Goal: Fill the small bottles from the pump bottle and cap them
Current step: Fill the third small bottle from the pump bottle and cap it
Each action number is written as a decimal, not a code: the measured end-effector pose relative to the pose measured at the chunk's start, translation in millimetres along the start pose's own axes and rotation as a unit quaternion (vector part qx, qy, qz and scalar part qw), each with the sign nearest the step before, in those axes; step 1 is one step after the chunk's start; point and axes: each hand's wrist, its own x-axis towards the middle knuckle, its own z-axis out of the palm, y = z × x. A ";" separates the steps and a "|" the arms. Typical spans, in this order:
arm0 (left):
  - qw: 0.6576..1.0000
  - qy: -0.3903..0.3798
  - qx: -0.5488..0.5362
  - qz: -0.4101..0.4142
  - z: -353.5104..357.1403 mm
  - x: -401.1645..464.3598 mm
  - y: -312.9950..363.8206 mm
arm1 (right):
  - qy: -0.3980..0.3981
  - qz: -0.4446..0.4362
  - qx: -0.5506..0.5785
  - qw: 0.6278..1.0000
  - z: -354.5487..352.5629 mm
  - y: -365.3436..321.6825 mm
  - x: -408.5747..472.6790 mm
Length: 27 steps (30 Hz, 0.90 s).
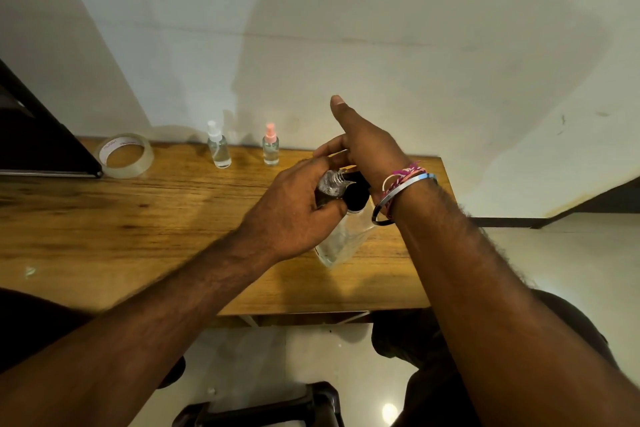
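**A:** What are the hands doing?

**B:** The left hand (pixel 294 208) is curled round a small open bottle (pixel 330 185), holding it tilted with its threaded neck toward the pump bottle (pixel 341 236). The right hand (pixel 363 149) is over the black pump head (pixel 355 196), thumb raised and straight. Its fingers bend down behind the pump; whether they press it or grip it is hidden, so I cannot tell. A metal bangle (pixel 398 198) and pink threads circle that wrist.

**B:** The pump bottle is clear, standing on the counter (pixel 138 236) toward its right end, just under both hands.

**A:** Is the held bottle full?

**B:** It appears to have some bubbly liquid inside, but the level is unclear behind the fingers. It has no cap on, so it looks like the filling step is in hand.

**A:** And the other bottles?

**B:** Two stand upright at the far edge of the counter, near the wall. The left one has a white spray cap (pixel 219 146), the right one a pink spray cap (pixel 270 146). Both are capped and hold clear liquid, so those two look finished.

**A:** What is left, then?

**B:** By my judgement, finishing this third bottle and capping it. I cannot see its cap anywhere.

**A:** Anything else?

**B:** A roll of clear tape (pixel 126 156) lies at the far left, beside a dark object (pixel 41 139).
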 end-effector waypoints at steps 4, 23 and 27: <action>1.000 0.002 -0.012 0.013 -0.8 -0.7 2.0 | 0.012 -0.006 -0.011 1.000 1.2 3.1 2.9; 1.000 0.006 0.010 -0.010 5.7 -2.1 -8.3 | 0.040 -0.090 -0.160 0.982 5.9 9.6 -0.9; 1.000 0.011 -0.010 0.003 6.0 -1.3 -2.5 | 0.039 -0.037 -0.085 0.995 2.8 7.6 2.3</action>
